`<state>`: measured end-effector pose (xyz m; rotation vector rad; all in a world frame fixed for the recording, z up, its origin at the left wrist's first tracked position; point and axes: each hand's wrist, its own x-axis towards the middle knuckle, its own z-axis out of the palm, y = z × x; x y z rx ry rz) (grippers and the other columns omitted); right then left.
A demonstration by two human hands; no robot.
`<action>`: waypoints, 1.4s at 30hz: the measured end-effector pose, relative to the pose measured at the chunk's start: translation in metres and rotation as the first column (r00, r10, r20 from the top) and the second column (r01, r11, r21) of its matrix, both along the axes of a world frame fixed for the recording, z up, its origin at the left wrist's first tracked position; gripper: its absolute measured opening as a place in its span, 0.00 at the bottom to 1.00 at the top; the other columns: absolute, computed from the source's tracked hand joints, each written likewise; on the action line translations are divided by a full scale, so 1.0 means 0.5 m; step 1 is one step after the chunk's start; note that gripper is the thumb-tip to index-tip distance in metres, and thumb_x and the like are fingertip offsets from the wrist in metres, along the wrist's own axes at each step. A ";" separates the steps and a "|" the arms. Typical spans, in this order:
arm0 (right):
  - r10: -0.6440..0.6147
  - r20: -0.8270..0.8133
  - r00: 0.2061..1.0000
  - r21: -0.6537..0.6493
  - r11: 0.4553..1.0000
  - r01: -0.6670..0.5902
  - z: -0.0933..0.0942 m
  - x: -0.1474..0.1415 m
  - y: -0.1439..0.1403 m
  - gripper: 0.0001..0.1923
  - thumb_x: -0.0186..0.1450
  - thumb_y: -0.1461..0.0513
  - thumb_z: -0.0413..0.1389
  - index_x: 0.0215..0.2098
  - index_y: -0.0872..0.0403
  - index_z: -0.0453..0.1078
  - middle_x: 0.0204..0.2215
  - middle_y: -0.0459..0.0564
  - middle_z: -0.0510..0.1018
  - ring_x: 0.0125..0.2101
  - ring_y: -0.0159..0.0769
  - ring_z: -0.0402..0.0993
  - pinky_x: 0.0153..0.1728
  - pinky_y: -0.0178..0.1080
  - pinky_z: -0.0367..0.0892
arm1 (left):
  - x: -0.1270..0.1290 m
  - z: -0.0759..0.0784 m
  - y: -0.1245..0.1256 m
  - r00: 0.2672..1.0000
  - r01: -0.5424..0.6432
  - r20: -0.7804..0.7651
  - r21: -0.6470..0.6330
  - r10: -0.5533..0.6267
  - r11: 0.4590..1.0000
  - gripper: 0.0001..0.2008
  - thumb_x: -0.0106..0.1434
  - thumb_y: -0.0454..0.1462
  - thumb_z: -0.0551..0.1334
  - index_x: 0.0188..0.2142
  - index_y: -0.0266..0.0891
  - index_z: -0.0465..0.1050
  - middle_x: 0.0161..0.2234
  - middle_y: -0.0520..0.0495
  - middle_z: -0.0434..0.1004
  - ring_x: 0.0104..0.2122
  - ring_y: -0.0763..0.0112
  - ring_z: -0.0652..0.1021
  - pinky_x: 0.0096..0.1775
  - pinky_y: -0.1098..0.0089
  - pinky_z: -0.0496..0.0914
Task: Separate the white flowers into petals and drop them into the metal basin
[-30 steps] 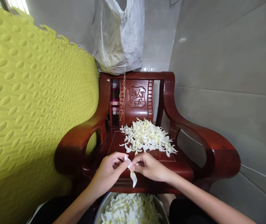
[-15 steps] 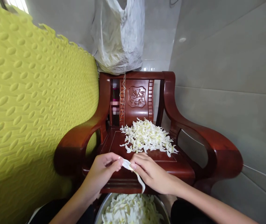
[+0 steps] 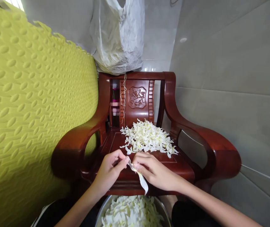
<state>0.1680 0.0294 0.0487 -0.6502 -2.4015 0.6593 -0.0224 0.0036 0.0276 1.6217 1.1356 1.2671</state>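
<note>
My left hand (image 3: 110, 171) and my right hand (image 3: 155, 171) meet over the front edge of a dark red wooden chair (image 3: 146, 157). Both pinch one white flower petal (image 3: 141, 179) between thumb and fingers; its long end hangs down below my right hand. A heap of white flowers (image 3: 147, 138) lies on the chair seat just beyond my fingers. A metal bowl (image 3: 101, 212) with several white petals (image 3: 131, 214) sits under my hands at the bottom edge.
A yellow-green embossed foam mat (image 3: 30, 104) stands against the chair's left arm. A white plastic sack (image 3: 118, 37) rests on top of the chair back, a string hanging from it. Grey tiled wall (image 3: 231, 78) lies to the right.
The petal has been pulled longer between my hands and hangs lower. My hands have shifted slightly; the view has moved a little to the left.
</note>
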 end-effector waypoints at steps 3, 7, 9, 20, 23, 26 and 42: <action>-0.075 -0.056 0.996 -0.151 0.986 0.066 -0.010 0.014 0.004 0.15 0.69 0.57 0.47 0.30 0.55 0.70 0.27 0.46 0.70 0.28 0.32 0.64 0.34 0.35 0.59 | 0.006 -0.002 0.005 1.000 -0.007 -0.005 0.013 0.007 1.000 0.15 0.63 0.43 0.57 0.24 0.37 0.64 0.23 0.53 0.66 0.27 0.73 0.68 0.32 0.74 0.62; -0.181 -0.230 0.956 -0.307 0.946 0.106 -0.015 0.024 0.007 0.14 0.65 0.55 0.53 0.32 0.56 0.74 0.28 0.47 0.74 0.31 0.34 0.67 0.35 0.35 0.60 | 0.021 0.001 0.007 0.998 -0.042 -0.042 0.006 0.042 0.999 0.17 0.64 0.48 0.54 0.32 0.37 0.69 0.26 0.52 0.69 0.27 0.72 0.70 0.32 0.73 0.64; -0.191 -0.303 0.934 -0.410 0.911 0.053 -0.017 0.024 0.009 0.15 0.63 0.53 0.55 0.30 0.56 0.73 0.25 0.45 0.72 0.28 0.32 0.66 0.32 0.34 0.59 | 0.035 0.002 0.008 0.996 0.016 -0.081 -0.061 -0.021 0.998 0.17 0.61 0.49 0.58 0.33 0.36 0.70 0.26 0.50 0.71 0.26 0.71 0.71 0.30 0.72 0.65; -0.317 -0.352 0.880 -0.682 0.731 -0.010 -0.036 0.043 0.047 0.18 0.50 0.53 0.66 0.30 0.58 0.71 0.22 0.43 0.74 0.19 0.27 0.68 0.25 0.33 0.63 | 0.042 -0.023 0.011 0.989 0.102 -0.096 -0.144 -0.116 0.984 0.09 0.58 0.41 0.62 0.31 0.36 0.67 0.25 0.51 0.70 0.27 0.72 0.72 0.30 0.73 0.65; -0.303 -0.358 0.883 -0.665 0.747 -0.013 -0.039 0.028 0.042 0.16 0.49 0.55 0.67 0.27 0.58 0.73 0.21 0.45 0.75 0.19 0.27 0.67 0.23 0.32 0.62 | 0.048 -0.041 0.005 0.992 0.065 -0.102 -0.120 -0.077 0.991 0.13 0.58 0.41 0.63 0.40 0.37 0.67 0.29 0.50 0.72 0.29 0.70 0.73 0.32 0.72 0.66; -0.273 -0.359 0.893 -0.627 0.779 -0.014 -0.051 0.005 0.030 0.13 0.52 0.56 0.66 0.28 0.58 0.76 0.22 0.46 0.75 0.22 0.29 0.67 0.24 0.32 0.61 | 0.058 -0.055 0.001 0.981 -0.061 -0.184 0.028 0.066 0.998 0.09 0.61 0.42 0.59 0.32 0.37 0.70 0.29 0.49 0.71 0.30 0.69 0.72 0.32 0.72 0.65; -0.348 -0.581 0.736 -0.737 0.608 -0.295 -0.035 -0.018 0.018 0.11 0.54 0.65 0.65 0.32 0.57 0.69 0.18 0.39 0.72 0.23 0.24 0.66 0.32 0.32 0.61 | 0.018 -0.038 0.000 0.976 0.027 -0.214 0.007 -0.025 1.000 0.14 0.63 0.43 0.56 0.25 0.36 0.69 0.24 0.51 0.68 0.25 0.72 0.68 0.29 0.74 0.60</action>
